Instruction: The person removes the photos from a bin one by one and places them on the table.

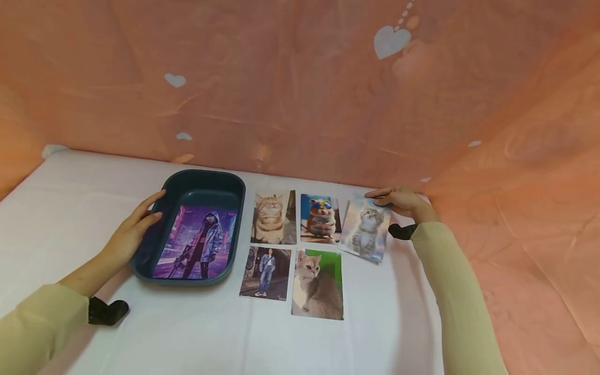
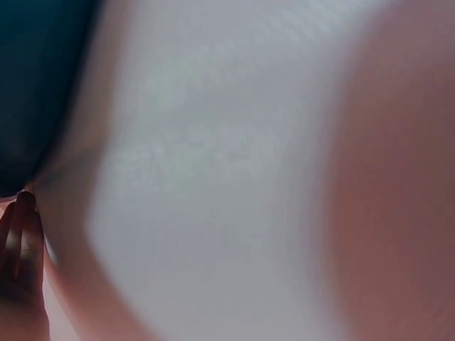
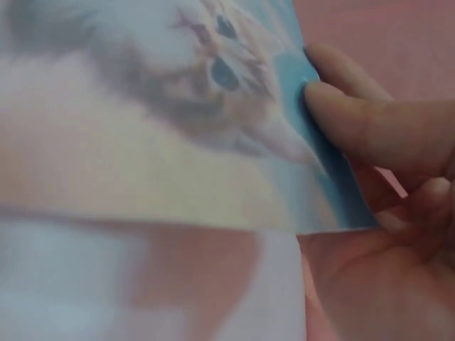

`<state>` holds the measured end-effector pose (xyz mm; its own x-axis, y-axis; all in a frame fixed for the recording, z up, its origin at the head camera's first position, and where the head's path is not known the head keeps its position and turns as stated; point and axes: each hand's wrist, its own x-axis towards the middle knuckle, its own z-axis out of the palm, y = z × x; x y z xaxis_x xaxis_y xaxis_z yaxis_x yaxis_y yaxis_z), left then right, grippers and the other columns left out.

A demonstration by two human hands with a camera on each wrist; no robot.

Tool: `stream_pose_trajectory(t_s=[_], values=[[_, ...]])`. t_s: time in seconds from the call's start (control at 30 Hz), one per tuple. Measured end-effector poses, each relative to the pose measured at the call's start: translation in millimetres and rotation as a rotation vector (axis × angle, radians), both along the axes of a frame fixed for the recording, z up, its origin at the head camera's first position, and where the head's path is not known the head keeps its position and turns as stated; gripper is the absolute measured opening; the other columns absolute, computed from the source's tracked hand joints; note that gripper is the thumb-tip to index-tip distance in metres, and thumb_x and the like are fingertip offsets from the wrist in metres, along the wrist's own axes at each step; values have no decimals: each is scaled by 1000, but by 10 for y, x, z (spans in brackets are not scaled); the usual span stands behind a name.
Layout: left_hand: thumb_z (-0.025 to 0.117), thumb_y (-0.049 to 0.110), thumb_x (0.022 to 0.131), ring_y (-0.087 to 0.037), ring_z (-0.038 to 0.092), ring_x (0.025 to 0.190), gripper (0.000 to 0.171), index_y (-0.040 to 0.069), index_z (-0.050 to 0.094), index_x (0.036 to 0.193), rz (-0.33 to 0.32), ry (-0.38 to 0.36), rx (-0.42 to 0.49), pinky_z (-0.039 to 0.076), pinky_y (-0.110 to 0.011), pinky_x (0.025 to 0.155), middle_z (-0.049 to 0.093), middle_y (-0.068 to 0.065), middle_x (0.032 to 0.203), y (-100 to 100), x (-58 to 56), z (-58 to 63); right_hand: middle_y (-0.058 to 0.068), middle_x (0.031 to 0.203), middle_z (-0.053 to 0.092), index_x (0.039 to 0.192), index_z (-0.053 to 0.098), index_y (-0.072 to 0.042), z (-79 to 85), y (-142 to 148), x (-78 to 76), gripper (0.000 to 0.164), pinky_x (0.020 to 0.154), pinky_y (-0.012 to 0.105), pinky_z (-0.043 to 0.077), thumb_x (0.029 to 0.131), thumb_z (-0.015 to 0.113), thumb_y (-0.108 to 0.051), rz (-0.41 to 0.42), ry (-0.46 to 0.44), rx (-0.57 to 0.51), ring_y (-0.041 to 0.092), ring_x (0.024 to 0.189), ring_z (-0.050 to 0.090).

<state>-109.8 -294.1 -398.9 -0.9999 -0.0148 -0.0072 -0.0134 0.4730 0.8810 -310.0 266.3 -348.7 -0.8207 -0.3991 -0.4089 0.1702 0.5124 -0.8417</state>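
My left hand (image 1: 128, 234) holds the left side of a dark teal tray (image 1: 201, 183), thumb over the rim. In the left wrist view its fingers touch the tray's outer wall. Inside the tray lies a purple picture card (image 1: 199, 245) of a hooded figure. My right hand (image 1: 403, 202) pinches the top right corner of a kitten picture card (image 1: 367, 229), right of the other cards. In the right wrist view the thumb lies on the picture side of the kitten card (image 3: 142, 142). A thin edge shows along its left; I cannot tell whether another card is beneath.
Between tray and kitten card lie an orange cat card (image 1: 271, 219), a hamster card (image 1: 321, 221), a card of a standing person (image 1: 265, 273) and a grey cat card (image 1: 316, 291). A white cloth (image 1: 187, 333) covers the table; a pink curtain (image 1: 281, 94) hangs behind.
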Motion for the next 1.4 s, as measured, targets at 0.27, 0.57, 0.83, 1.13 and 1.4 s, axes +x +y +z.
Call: stream_pose_trajectory(t_s=[0.27, 0.57, 0.83, 1.13, 1.4], values=[[32, 33, 105, -50, 23, 123, 54, 28, 13, 155, -9, 4, 9, 16, -72, 97, 15, -27, 154, -59, 26, 38, 22, 150, 35, 134, 48, 10, -165, 0, -9, 42, 99, 28, 41, 94, 54, 0, 42, -16, 18, 34, 138, 32], [32, 35, 104, -48, 21, 122, 53, 32, 15, 154, -16, 11, 11, 15, -72, 97, 16, -26, 153, -69, 50, 45, 17, 143, 47, 130, 56, 5, -292, -35, -34, 38, 89, 23, 45, 93, 57, -3, 24, 7, 74, 16, 119, 50], [32, 35, 104, -16, 31, 113, 52, 33, 16, 154, -15, 14, -3, 20, -66, 95, 19, -21, 151, -74, 54, 14, 22, 143, 45, 133, 53, 6, -309, -68, -99, 39, 93, 25, 43, 95, 54, -4, 57, 54, 56, 26, 128, 45], [32, 34, 104, -14, 30, 113, 52, 34, 17, 154, -12, 33, -3, 22, -57, 96, 25, -2, 150, -45, 38, -9, 29, 143, 40, 139, 42, 9, -291, -71, -145, 43, 108, 38, 35, 97, 46, 0, 13, 116, -35, 33, 135, 39], [31, 32, 105, -40, 22, 120, 52, 31, 15, 155, -7, 24, 31, 17, -68, 96, 17, -23, 152, 10, 3, 3, 28, 144, 41, 142, 39, 6, -234, -141, -127, 44, 109, 44, 34, 99, 45, -1, -77, 135, -175, 16, 119, 58]])
